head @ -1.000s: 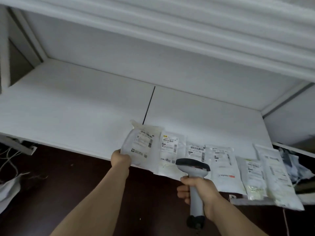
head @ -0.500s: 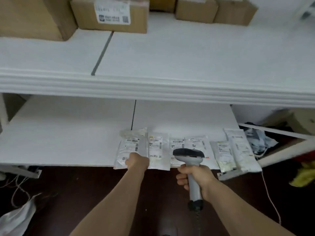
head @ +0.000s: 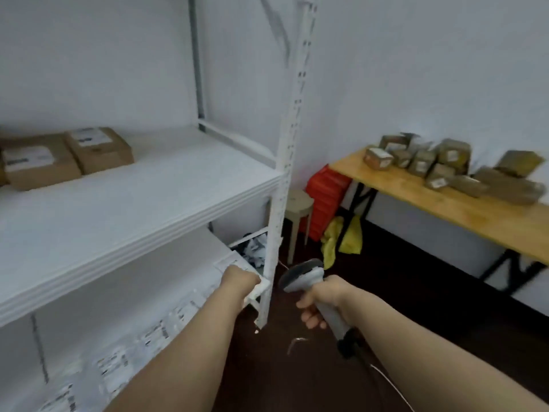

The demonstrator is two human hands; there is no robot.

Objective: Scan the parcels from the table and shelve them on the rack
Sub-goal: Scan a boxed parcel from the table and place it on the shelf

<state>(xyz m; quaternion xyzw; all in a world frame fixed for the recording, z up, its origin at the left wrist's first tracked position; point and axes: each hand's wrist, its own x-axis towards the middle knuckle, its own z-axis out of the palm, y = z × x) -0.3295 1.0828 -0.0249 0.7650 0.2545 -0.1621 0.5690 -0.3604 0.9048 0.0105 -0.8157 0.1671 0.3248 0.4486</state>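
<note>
Your right hand [head: 323, 298] grips the scanner [head: 306, 273]; your left hand [head: 240, 282] sits at the rack [head: 148, 209] corner, grip unclear. Parcels [head: 430, 165] wait on the table [head: 445, 215] at two o'clock. Turning there, the scanner could clip the post [head: 285, 144].

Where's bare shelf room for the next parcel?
Middle shelf: bare from the cardboard boxes right to the corner post. Lower shelf: bare behind the labelled pouches, which crowd its front edge. The right hand grips the barcode scanner.
</note>
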